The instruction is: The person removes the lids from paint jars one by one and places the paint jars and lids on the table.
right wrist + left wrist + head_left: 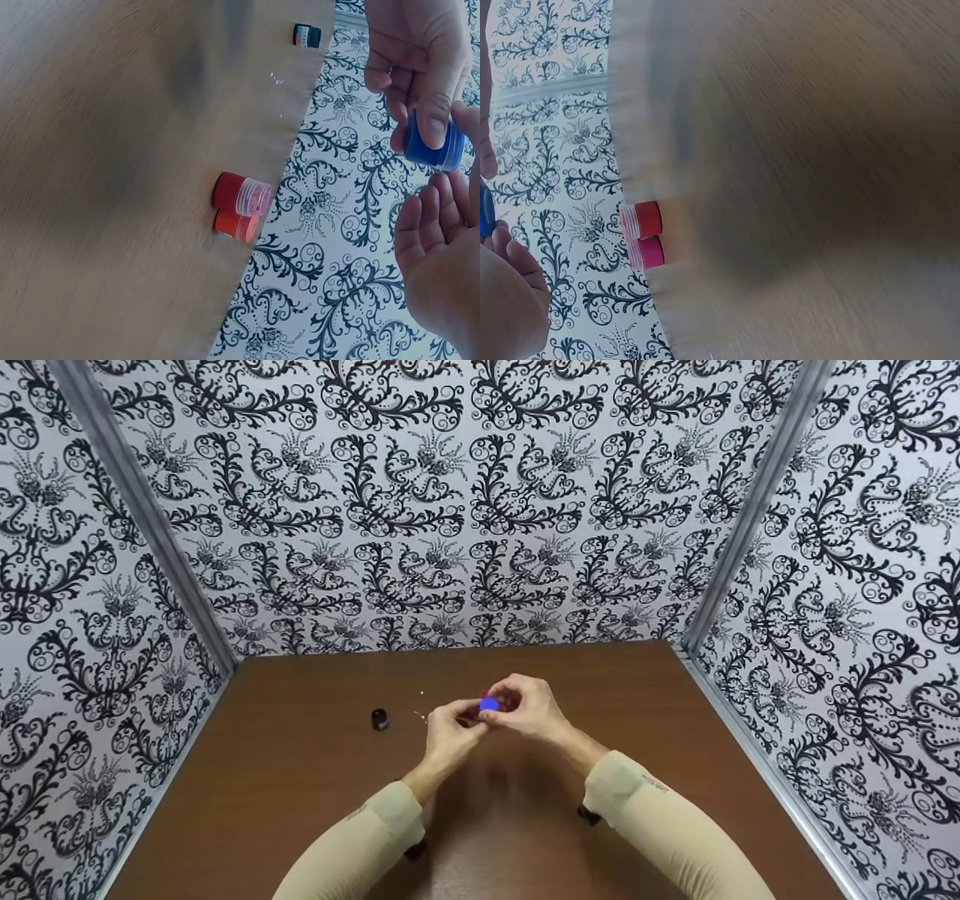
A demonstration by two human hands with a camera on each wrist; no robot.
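Observation:
Both hands meet over the table around a small blue jar (488,704). In the right wrist view the left hand (420,60) grips the blue jar (429,142) with its thumb along the side and fingers curled beneath. From the other side the right hand (439,262) has its thumb at the jar's ribbed end, its other fingers loosely bent below. The head view shows the right hand (529,709) pinching at the jar with thumb and forefinger, close against the left hand (454,731). Only a blue edge (486,210) of it shows in the left wrist view.
A red jar (649,219) and a pink jar (651,252) with clear ribbed ends stand side by side beyond the hands, mostly hidden in the head view. A black jar (380,719) stands left of small white bits (421,716). Patterned walls (465,510) enclose the brown table (300,780).

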